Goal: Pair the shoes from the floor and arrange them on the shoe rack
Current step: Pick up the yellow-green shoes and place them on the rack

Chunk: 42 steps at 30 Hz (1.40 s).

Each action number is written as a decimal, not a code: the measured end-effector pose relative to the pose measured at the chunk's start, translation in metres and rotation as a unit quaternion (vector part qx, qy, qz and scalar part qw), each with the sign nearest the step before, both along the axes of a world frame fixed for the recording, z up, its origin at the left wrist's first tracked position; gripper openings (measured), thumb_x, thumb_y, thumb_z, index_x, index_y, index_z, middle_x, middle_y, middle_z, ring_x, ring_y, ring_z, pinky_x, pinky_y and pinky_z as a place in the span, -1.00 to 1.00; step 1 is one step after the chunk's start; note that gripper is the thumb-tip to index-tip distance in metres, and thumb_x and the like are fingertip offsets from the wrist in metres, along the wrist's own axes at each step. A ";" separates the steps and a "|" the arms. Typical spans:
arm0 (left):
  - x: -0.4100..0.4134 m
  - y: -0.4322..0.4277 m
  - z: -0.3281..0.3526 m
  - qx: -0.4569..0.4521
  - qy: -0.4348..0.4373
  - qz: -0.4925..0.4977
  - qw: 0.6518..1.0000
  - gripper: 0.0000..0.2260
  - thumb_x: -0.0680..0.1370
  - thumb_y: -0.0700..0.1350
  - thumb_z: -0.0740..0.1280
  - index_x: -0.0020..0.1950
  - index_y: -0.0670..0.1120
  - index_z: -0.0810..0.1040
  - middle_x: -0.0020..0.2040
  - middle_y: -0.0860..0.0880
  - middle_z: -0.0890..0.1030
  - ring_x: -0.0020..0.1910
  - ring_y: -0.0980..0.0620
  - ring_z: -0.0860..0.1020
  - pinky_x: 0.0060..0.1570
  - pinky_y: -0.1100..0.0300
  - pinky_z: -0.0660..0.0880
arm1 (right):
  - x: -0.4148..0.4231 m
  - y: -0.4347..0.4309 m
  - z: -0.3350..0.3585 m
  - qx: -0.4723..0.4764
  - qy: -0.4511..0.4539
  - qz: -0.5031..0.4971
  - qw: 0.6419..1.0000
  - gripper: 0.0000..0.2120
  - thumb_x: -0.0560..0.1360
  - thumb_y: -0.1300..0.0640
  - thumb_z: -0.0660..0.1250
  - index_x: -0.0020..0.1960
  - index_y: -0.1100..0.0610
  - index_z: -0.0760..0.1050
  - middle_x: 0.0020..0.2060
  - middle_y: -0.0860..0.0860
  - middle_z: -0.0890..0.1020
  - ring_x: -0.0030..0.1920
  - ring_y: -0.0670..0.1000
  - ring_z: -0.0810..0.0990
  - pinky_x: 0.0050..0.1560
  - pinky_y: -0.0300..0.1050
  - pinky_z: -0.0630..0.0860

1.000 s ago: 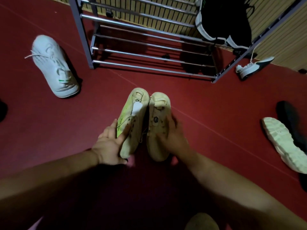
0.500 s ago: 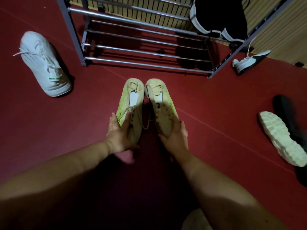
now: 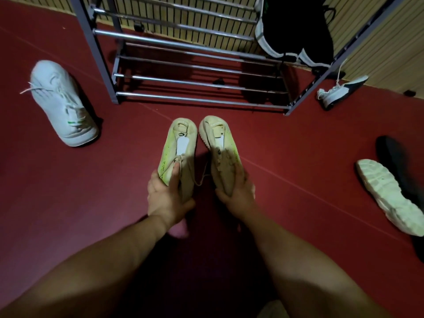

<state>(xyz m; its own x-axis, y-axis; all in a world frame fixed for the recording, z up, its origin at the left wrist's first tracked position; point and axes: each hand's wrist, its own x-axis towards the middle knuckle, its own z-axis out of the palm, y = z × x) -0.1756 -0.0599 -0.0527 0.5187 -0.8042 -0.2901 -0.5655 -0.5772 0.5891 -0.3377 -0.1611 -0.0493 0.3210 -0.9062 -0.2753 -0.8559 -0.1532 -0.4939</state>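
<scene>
Left grip [image 3: 167, 198] closes round the toe end of one beige shoe with a yellow-green side [image 3: 181, 145], thumb laid along its top near the laces. Right grip [image 3: 238, 196] clasps the toe end of the matching beige shoe [image 3: 221, 145], fingers wrapped over its outer side. Both shoes point heel-first away from the person, openings up, side by side with a narrow gap where a loose lace dangles. They sit over the red floor [image 3: 68, 203], just in front of the metal shoe rack [image 3: 183, 99]. A black pair with white trim [image 3: 298, 26] rests on an upper tier at the rack's right end. A white sneaker [image 3: 62, 104] lies on the floor to the left, well apart. A white-and-dark sneaker [image 3: 339, 90] lies by the rack's right leg. Far right, a pale-soled shoe [image 3: 387, 196] lies sole-up against a black shoe [image 3: 394, 161].
</scene>
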 end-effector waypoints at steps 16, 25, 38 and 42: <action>0.011 -0.015 0.085 -0.253 -0.007 -0.037 0.967 -0.17 0.22 0.23 0.26 0.46 0.29 0.03 0.52 -0.19 -0.01 0.47 -0.18 0.05 0.38 0.16 0.04 | 0.023 0.006 0.091 -0.131 -0.242 -0.082 0.958 -0.19 0.25 -0.35 0.19 0.40 -0.30 -0.11 0.45 0.16 0.12 0.40 0.11 0.15 0.30 -0.17 0.09; 0.011 -0.041 0.155 -0.320 -0.019 -0.072 0.945 -0.19 0.18 0.29 0.18 0.37 0.42 -0.13 0.53 -0.07 -0.08 0.50 -0.01 -0.06 0.36 0.30 -0.11 | 0.042 -0.005 0.155 -0.212 -0.324 -0.087 0.918 -0.36 0.30 -0.18 0.32 0.31 -0.36 0.12 0.49 0.09 0.01 0.43 -0.08 -0.02 0.35 -0.15 0.03; 0.028 -0.121 0.271 -0.386 -0.073 -0.045 0.919 -0.23 0.30 0.19 0.31 0.45 0.36 0.03 0.51 -0.18 -0.04 0.50 -0.12 0.00 0.36 0.26 -0.02 | 0.052 -0.081 0.249 -0.337 -0.260 -0.057 0.903 -0.39 0.47 -0.04 0.37 0.44 -0.24 0.18 0.49 0.15 -0.02 0.46 0.10 -0.01 0.30 -0.29 -0.05; 0.039 -0.144 0.293 -0.355 -0.105 -0.025 0.928 -0.25 0.39 0.10 0.40 0.46 0.33 0.06 0.52 -0.20 -0.06 0.50 -0.17 -0.01 0.43 0.13 0.00 | 0.062 -0.106 0.271 -0.317 -0.239 -0.051 0.917 -0.43 0.49 -0.08 0.32 0.45 -0.23 0.21 0.51 0.13 -0.09 0.48 0.11 -0.07 0.44 -0.09 -0.01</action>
<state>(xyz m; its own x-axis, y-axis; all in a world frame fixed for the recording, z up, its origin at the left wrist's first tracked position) -0.1369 -0.2037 0.2401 0.4603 -0.7786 0.4265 -0.7267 -0.0545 0.6848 -0.2761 -0.2674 0.2213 0.1731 -0.8676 0.4662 -0.5907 -0.4702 -0.6558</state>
